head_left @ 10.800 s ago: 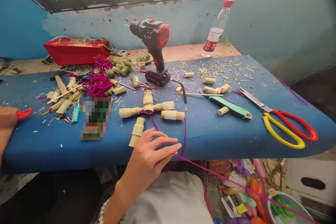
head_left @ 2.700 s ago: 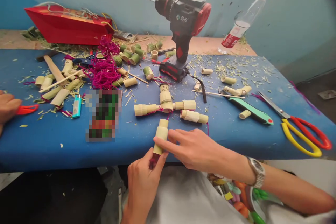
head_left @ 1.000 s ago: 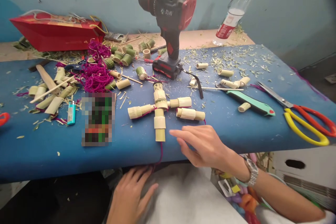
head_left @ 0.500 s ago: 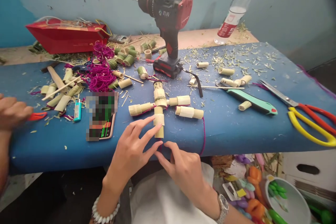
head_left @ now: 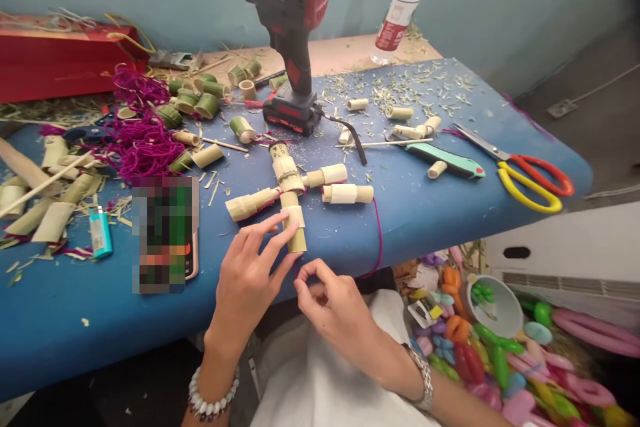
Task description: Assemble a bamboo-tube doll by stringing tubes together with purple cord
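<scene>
A small figure of pale bamboo tubes [head_left: 286, 172] lies on the blue table [head_left: 440, 213], threaded with magenta string. My left hand [head_left: 247, 277] has its fingers stretched out, the fingertips resting on the figure's lower tube [head_left: 296, 230]. Just right of it, at the table's near edge, my right hand [head_left: 333, 300] pinches the magenta string [head_left: 379, 240] where it leaves that tube. The string loops up to a loose double tube [head_left: 348, 193] beside the figure.
A red and black cordless drill [head_left: 280, 20] stands behind the figure. Scissors [head_left: 530, 177], a teal-handled knife [head_left: 445, 160], bamboo offcuts, a magenta yarn tangle [head_left: 140, 143], a phone [head_left: 165, 233], a lighter [head_left: 100, 232] and a bottle [head_left: 400, 7] lie around. Colourful plastic toys and a bowl [head_left: 493, 307] sit below right.
My right hand's fingers have curled into a pinch on the string. My left hand stays on the lower tube. The view has dropped and shifted, and the other person's hand at left is gone from sight.
</scene>
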### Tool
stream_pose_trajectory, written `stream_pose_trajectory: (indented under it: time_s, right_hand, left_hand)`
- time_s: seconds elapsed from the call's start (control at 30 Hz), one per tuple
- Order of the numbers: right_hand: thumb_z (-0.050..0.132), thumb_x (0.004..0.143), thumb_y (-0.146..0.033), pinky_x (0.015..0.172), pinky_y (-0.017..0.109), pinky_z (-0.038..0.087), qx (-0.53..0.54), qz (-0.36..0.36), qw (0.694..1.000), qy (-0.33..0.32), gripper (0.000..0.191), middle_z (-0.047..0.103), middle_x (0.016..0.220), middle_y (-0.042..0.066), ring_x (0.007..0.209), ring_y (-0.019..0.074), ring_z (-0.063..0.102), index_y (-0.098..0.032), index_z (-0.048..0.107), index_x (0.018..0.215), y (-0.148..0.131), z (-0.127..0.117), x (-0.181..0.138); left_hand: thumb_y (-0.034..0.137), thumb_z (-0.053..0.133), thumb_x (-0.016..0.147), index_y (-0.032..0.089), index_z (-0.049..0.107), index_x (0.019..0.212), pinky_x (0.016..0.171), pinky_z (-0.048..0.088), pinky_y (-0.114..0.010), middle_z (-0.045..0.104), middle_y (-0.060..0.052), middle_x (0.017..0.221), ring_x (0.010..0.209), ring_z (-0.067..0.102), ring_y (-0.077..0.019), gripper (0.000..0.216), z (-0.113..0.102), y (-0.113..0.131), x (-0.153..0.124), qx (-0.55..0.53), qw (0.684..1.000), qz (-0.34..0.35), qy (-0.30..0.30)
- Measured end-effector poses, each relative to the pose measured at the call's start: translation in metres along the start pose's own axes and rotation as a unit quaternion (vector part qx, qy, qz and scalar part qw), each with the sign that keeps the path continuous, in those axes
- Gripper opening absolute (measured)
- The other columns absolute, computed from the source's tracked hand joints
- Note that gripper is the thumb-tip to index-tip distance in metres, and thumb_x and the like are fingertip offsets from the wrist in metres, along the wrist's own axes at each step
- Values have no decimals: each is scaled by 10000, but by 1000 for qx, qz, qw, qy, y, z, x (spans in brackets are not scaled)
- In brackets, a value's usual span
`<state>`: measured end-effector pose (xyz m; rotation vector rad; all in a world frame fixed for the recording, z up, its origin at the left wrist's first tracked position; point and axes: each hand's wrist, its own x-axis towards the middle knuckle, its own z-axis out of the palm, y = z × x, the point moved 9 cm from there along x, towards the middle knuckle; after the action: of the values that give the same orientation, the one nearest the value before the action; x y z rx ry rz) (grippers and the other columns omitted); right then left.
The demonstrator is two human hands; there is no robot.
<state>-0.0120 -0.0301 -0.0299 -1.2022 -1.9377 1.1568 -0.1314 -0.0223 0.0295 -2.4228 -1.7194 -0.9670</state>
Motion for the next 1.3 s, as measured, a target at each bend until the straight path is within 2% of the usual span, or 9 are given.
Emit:
stream_pose_trajectory:
  time_s: [0.1,0.23,0.5,0.73,0.93,1.07,1.13,1.23,1.3]
  right_hand:
    - [427,1084,-281,482,217,227,119,106,982,-105,148,424,504,-130,423,66,322,-226,450,948,12,17,-12]
    - [378,1110,-358,503,233,212,143,124,976,-103,251,378,535,-109,464,76,297,-223,444,908,12,11,-21]
    - [399,1085,-271,561,269,199,74,65,991,-93,206,311,566,-96,491,87,264,-210,505,920,5,1,-25]
    - [373,1083,-273,585,295,183,71,23,983,-166,212,337,602,-82,495,101,277,-214,525,948,15,0,-43]
    - [341,1092,-274,598,293,223,52,-28,970,-235,226,480,653,-65,522,119,390,-222,547,1015,31,-2,-70]
    - [380,1081,-250,612,280,288,-14,-69,961,-268,229,646,759,-25,601,133,556,-225,561,942,47,-7,-92]
    - [439,1043,-212,594,277,295,-58,-108,950,-285,190,661,722,-30,582,134,585,-226,571,907,55,-7,-104]
    - [509,974,-169,552,279,272,-120,-181,936,-279,116,652,634,-46,522,135,590,-228,586,910,64,-6,-116]
    - [530,947,-160,520,291,237,-158,-228,926,-256,99,638,580,-52,470,136,574,-225,585,896,65,-5,-120]
  left_hand:
    - [199,693,978,197,595,1387,990,517,-382,661,-110,1368,1063,633,-226,421,0,0,0,0,1000,1,7]
    - [211,692,981,209,599,1375,985,521,-379,662,-106,1370,1055,638,-222,405,0,0,0,-3,1000,-3,10]
    - [216,695,978,230,604,1350,978,528,-386,666,-91,1362,1043,649,-213,383,0,1,3,-2,1000,-17,15]
    - [205,706,966,243,604,1349,999,532,-403,648,-97,1386,1081,653,-217,399,0,4,4,2,1000,-30,7]
    - [185,681,960,239,593,1382,1000,532,-408,627,-113,1417,1089,642,-220,434,3,9,2,16,999,-31,-5]
    - [224,579,995,233,590,1397,997,524,-432,623,-125,1425,1133,633,-244,402,2,10,0,19,999,-34,-6]
    - [247,526,1013,230,587,1402,1003,524,-445,630,-129,1423,1158,629,-253,394,0,9,-2,20,999,-38,-2]
    - [249,501,1010,228,590,1388,993,536,-454,639,-138,1411,1179,628,-262,389,-11,13,-7,39,997,-48,42]
    - [213,518,988,237,612,1346,996,532,-460,669,-130,1355,1183,628,-262,371,-20,29,-14,53,994,-34,92]
